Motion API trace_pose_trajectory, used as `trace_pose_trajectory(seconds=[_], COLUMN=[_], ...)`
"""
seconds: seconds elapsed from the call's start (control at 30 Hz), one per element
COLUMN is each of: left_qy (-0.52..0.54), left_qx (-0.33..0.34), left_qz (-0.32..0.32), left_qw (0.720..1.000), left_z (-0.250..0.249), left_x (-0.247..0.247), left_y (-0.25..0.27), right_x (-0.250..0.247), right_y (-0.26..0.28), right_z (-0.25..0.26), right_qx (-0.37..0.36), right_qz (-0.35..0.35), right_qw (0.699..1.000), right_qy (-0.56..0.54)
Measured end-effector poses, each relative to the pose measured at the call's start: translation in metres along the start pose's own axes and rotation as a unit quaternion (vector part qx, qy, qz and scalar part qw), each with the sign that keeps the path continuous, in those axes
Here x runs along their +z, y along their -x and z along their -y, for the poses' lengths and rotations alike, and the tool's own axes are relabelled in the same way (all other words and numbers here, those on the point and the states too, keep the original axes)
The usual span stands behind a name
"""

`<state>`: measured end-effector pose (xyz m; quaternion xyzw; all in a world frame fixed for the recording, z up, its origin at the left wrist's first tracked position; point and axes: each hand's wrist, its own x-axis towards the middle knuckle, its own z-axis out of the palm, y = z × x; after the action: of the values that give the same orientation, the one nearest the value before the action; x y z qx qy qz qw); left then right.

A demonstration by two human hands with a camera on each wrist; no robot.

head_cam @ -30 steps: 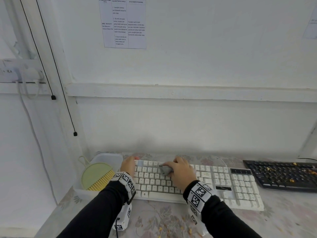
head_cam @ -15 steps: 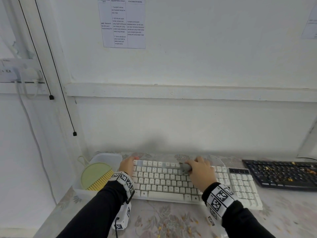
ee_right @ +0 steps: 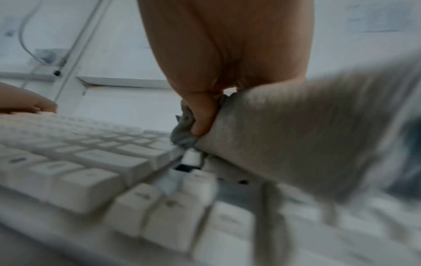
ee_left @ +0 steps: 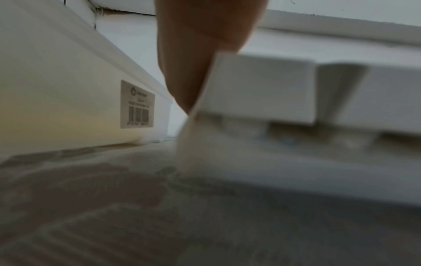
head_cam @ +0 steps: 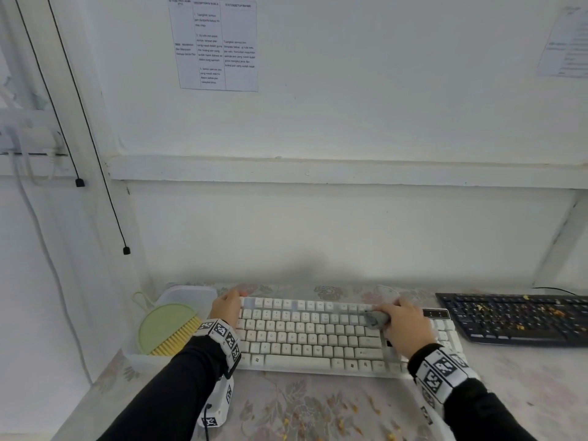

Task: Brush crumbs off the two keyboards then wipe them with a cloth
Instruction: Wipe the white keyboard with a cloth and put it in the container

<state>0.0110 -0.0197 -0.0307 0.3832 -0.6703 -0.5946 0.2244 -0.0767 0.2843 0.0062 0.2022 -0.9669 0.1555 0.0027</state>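
Note:
A white keyboard (head_cam: 305, 335) lies across the middle of the table. My right hand (head_cam: 404, 326) grips a bunched grey cloth (head_cam: 375, 318) and presses it on the keys near the keyboard's right part; in the right wrist view the cloth (ee_right: 296, 144) hangs under my curled fingers (ee_right: 202, 117) over the white keyboard (ee_right: 91, 162). My left hand (head_cam: 227, 305) holds the keyboard's left end, with its thumb (ee_left: 193, 63) against the keyboard's side (ee_left: 262, 90). A black keyboard (head_cam: 515, 316) strewn with yellow crumbs lies at the right.
A green hand brush with yellow bristles (head_cam: 170, 329) lies in a translucent white tray (head_cam: 187, 292) left of the white keyboard; the tray's wall (ee_left: 68, 90) shows a barcode label. Crumbs (head_cam: 334, 415) dot the flowered tablecloth in front. The wall stands close behind.
My right hand has slid the cloth rightward along the white keyboard, from its left-middle keys to its right part. The left hand has stayed at the left end.

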Motion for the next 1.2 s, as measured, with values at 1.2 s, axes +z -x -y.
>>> trace_pose_trajectory(seconds=[1.2], left_qy=[-0.001], left_qx=[0.011], left_qz=[-0.008], left_qw=[1.000], left_z=[0.005], left_x=[0.002], left_y=[-0.005], right_x=[-0.019], right_y=[0.000], right_z=[-0.014], right_qx=[0.031], right_qz=[-0.043], right_qw=[0.997], right_qy=[-0.057])
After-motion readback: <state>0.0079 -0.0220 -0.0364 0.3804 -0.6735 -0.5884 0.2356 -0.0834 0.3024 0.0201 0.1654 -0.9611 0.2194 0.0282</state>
